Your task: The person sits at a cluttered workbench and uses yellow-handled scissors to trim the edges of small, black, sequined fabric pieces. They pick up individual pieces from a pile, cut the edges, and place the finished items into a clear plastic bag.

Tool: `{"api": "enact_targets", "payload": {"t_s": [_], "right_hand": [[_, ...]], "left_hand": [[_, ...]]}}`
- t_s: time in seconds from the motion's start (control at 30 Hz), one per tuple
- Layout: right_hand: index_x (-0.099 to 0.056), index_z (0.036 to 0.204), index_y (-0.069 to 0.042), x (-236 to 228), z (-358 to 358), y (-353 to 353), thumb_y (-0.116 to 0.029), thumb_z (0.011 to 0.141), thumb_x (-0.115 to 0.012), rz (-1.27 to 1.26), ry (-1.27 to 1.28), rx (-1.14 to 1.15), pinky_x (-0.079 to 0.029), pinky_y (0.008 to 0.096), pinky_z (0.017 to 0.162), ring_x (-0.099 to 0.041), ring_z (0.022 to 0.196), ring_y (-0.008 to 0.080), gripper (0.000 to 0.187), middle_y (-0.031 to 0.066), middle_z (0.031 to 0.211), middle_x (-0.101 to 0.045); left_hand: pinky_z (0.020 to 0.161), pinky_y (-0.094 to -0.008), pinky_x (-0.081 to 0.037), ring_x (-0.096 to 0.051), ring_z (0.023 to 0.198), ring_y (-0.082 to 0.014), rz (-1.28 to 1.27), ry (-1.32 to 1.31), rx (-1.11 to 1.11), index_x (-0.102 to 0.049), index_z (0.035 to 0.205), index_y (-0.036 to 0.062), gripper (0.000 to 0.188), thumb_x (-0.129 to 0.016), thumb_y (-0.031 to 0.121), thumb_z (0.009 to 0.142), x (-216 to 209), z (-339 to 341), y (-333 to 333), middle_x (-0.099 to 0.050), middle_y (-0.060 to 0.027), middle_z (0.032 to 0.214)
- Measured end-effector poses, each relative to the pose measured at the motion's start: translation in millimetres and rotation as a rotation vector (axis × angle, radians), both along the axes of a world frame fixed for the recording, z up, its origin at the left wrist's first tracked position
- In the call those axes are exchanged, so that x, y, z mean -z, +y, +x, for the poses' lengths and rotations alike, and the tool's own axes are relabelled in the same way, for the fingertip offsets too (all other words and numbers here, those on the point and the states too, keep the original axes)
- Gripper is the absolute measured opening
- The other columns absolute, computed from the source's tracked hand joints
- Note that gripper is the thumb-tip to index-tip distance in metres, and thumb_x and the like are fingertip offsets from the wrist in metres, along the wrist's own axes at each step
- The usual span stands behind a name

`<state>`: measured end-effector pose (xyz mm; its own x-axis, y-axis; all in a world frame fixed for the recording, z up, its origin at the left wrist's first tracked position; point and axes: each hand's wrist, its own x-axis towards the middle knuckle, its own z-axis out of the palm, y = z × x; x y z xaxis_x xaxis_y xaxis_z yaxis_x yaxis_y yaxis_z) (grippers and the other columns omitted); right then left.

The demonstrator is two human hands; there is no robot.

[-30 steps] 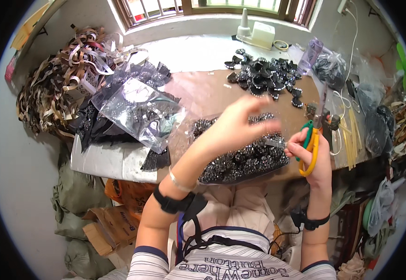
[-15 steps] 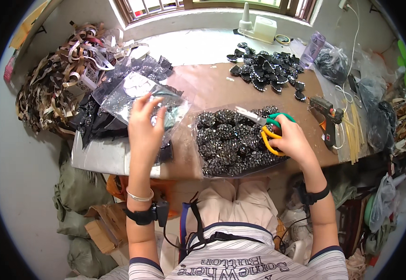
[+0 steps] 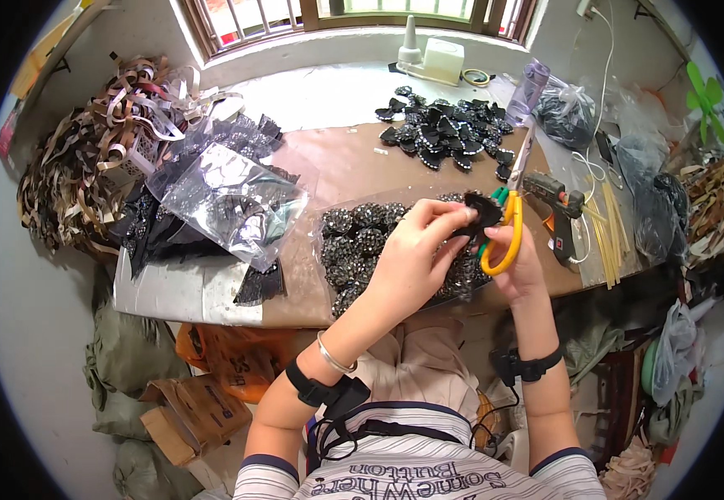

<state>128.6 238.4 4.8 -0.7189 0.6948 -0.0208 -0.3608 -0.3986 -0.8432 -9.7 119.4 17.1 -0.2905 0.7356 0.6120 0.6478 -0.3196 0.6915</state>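
My left hand [image 3: 419, 254] has come across to the right and pinches a small black fabric piece [image 3: 484, 213] in its fingertips. In my right hand [image 3: 522, 271] is a pair of scissors [image 3: 515, 221] with yellow and green handles, its blades pointing up and away from me. The two hands almost meet, and the black piece touches or lies just beside the scissor handles. Under them, rows of dark beaded balls [image 3: 360, 246] lie on clear plastic near the table's front edge. My hands hide part of these balls.
Clear plastic bags [image 3: 233, 204] cover dark sequined fabric at the left, beside heaped ribbon strips [image 3: 70, 158]. Black rhinestone-edged petal pieces [image 3: 441, 129] lie farther back. A glue gun [image 3: 564, 212], glue sticks [image 3: 608, 229] and a purple bottle [image 3: 529, 92] stand or lie to the right.
My left hand has left the plastic bags and moved right, now pinching a black piece. The scissors have swung from pointing left to pointing up. The view has shifted slightly.
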Motion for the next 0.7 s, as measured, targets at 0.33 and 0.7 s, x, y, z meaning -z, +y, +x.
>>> {"api": "enact_targets", "payload": {"t_s": [0.33, 0.7], "right_hand": [[-0.054, 0.110, -0.004, 25.2, -8.2, -3.0, -0.006, 0.080, -0.067, -0.132, -0.059, -0.087, -0.055, 0.0272, 0.060, -0.062, 0.071, 0.0121, 0.033, 0.0007, 0.085, -0.059], [-0.055, 0.119, -0.002, 1.3, -20.9, 0.3, -0.005, 0.081, -0.068, 0.153, -0.141, -0.156, -0.051, 0.0244, 0.073, -0.059, 0.084, 0.0098, 0.040, 0.0013, 0.100, -0.061]], "left_hand": [[0.072, -0.0369, -0.049, -0.058, 0.082, -0.0276, -0.038, 0.172, -0.122, -0.058, 0.083, 0.0023, 0.023, -0.075, -0.003, 0.069, 10.3, -17.0, 10.1, -0.053, -0.0109, 0.090], [0.065, -0.0387, -0.049, -0.061, 0.077, -0.0344, 0.003, 0.162, -0.148, -0.051, 0.081, 0.0013, 0.019, -0.068, -0.004, 0.073, -5.8, -18.6, 22.0, -0.060, -0.0125, 0.088]]}}
